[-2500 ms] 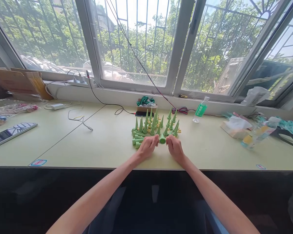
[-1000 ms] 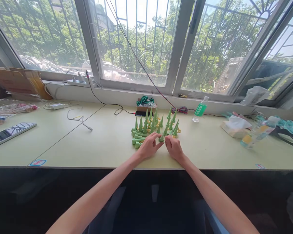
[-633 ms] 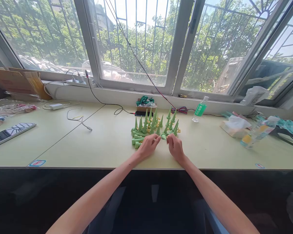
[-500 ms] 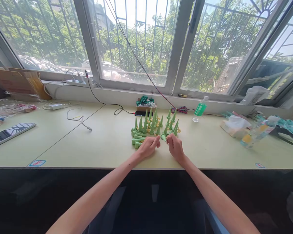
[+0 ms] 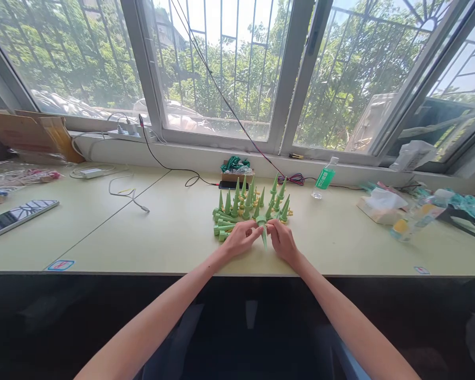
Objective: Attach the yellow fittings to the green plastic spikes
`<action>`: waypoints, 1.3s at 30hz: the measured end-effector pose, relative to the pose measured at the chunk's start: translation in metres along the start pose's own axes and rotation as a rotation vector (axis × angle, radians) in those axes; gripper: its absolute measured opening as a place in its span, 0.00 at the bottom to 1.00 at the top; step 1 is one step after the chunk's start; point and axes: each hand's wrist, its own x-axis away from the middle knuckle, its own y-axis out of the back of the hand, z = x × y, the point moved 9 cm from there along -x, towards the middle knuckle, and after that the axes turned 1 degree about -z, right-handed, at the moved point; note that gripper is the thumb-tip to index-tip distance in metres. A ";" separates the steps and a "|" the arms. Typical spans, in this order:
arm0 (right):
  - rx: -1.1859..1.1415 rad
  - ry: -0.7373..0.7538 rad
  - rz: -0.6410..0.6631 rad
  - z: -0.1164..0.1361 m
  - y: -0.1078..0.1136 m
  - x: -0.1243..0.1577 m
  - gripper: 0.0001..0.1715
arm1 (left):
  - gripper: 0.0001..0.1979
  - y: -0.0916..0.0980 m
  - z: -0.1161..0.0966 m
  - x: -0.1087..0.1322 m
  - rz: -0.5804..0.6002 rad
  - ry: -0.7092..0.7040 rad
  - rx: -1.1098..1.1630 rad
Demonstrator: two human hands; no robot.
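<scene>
Left hand (image 5: 243, 236) and right hand (image 5: 282, 237) pinching one green spike (image 5: 262, 221), pointy end toward the counter's (image 5: 340, 253) front edge, more green spikes (image 5: 247, 210) behind

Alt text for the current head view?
Left hand holds a green spike, tip toward the picture's bottom, right hand at its other side, over a pale table. Beyond are more spikes, upright and lying; a green-labelled bottle stands right, before windows.

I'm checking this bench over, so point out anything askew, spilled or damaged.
I see nothing spilled or damaged. Several lying green spikes rest on their sides at the left, looking askew next to the upright green spikes. The held spike isn't point-up either, but it is being handled.
</scene>
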 end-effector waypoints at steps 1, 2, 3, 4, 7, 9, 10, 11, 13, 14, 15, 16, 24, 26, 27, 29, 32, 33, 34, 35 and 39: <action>0.006 -0.001 -0.005 -0.001 0.000 0.000 0.18 | 0.23 0.000 -0.001 0.000 0.001 -0.005 -0.001; 0.013 -0.004 -0.010 -0.001 0.000 0.000 0.19 | 0.21 -0.001 -0.002 0.000 0.005 -0.011 0.002; 0.021 -0.009 -0.016 -0.002 0.000 0.000 0.20 | 0.20 -0.001 -0.003 0.000 0.009 -0.020 0.007; 0.029 -0.016 -0.019 -0.004 0.000 0.000 0.21 | 0.19 -0.001 -0.004 0.000 0.009 -0.031 0.012; 0.047 -0.030 -0.017 -0.007 -0.001 0.001 0.22 | 0.15 -0.001 -0.007 0.000 -0.010 -0.059 0.027; 0.052 -0.037 -0.019 -0.008 -0.001 0.001 0.21 | 0.13 -0.001 -0.008 0.001 -0.019 -0.069 0.042; 0.052 -0.040 -0.021 -0.008 -0.001 0.001 0.21 | 0.13 -0.001 -0.008 0.001 -0.021 -0.071 0.048; 0.049 -0.042 -0.023 -0.008 -0.001 0.001 0.21 | 0.13 -0.001 -0.008 0.001 -0.023 -0.074 0.052; 0.048 -0.040 -0.025 -0.008 -0.001 0.001 0.21 | 0.13 -0.001 -0.009 0.002 -0.031 -0.079 0.055; 0.050 -0.038 -0.026 -0.007 -0.001 0.001 0.21 | 0.12 0.000 -0.008 0.002 -0.037 -0.083 0.055; 0.053 -0.035 -0.029 -0.007 -0.001 0.001 0.21 | 0.12 0.000 -0.008 0.002 -0.043 -0.088 0.055; 0.057 -0.034 -0.032 -0.006 0.000 0.001 0.21 | 0.12 0.000 -0.008 0.002 -0.047 -0.092 0.055; 0.056 -0.003 -0.042 -0.005 0.001 0.002 0.22 | 0.12 -0.001 -0.007 0.005 -0.055 -0.142 0.030; 0.050 0.008 -0.031 -0.006 0.000 0.003 0.21 | 0.14 -0.002 -0.010 0.006 -0.044 -0.180 0.002; 0.051 0.011 -0.025 -0.006 -0.001 0.004 0.21 | 0.15 -0.002 -0.012 0.007 -0.041 -0.202 -0.013; 0.061 0.009 -0.014 -0.008 -0.003 0.004 0.21 | 0.17 -0.001 -0.014 0.007 -0.047 -0.242 -0.043; 0.076 -0.007 0.002 -0.010 -0.005 0.004 0.21 | 0.16 0.001 -0.011 0.007 -0.075 -0.245 -0.078; 0.078 -0.010 0.005 -0.010 -0.006 0.003 0.21 | 0.16 0.001 -0.009 0.006 -0.079 -0.230 -0.087; 0.080 -0.011 0.004 -0.010 -0.006 0.003 0.21 | 0.15 0.001 -0.007 0.006 -0.083 -0.212 -0.091; 0.082 -0.011 -0.002 -0.010 -0.005 0.003 0.21 | 0.15 0.001 -0.005 0.005 -0.087 -0.190 -0.092; 0.073 -0.014 -0.068 -0.009 0.002 0.002 0.20 | 0.08 0.004 0.002 0.002 -0.130 -0.095 -0.065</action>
